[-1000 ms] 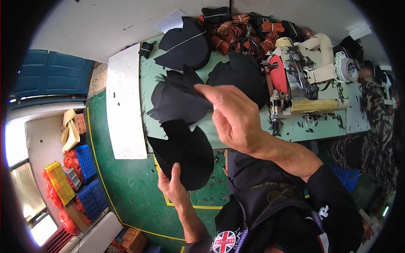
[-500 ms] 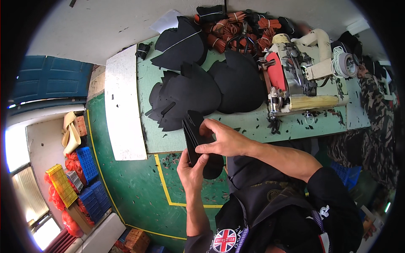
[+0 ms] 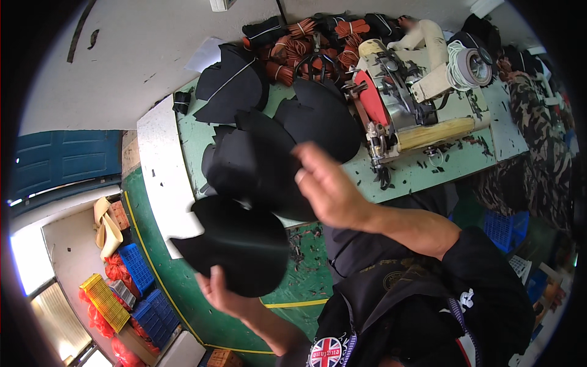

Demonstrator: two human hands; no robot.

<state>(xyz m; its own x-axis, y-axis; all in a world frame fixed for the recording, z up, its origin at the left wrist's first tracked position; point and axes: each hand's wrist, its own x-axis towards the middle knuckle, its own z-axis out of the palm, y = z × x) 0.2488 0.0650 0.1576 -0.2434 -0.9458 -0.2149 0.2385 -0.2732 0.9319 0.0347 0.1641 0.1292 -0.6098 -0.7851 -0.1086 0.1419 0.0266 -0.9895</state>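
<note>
My left hand grips the lower edge of a black, flat, rounded piece with a pointed corner, thumb on top. It is held out in front of the table's near edge, above the floor. My right hand, smeared by motion, pinches the right edge of another black piece, which is tilted and blurred. That piece partly hides a black stack on the table. Behind lie a second stack of black pieces and a black bundle tied with white string.
A machine with a red plate stands on the pale green table, right of the stacks. Bundles of orange-brown strips lie at the back. Black scraps litter table and floor. Crates stand at left; a person in camouflage is at right.
My hands, earlier together on a narrow folded black bundle, have moved apart. Each now holds a spread-out black piece, the left lower and nearer. The whole view has shifted slightly.
</note>
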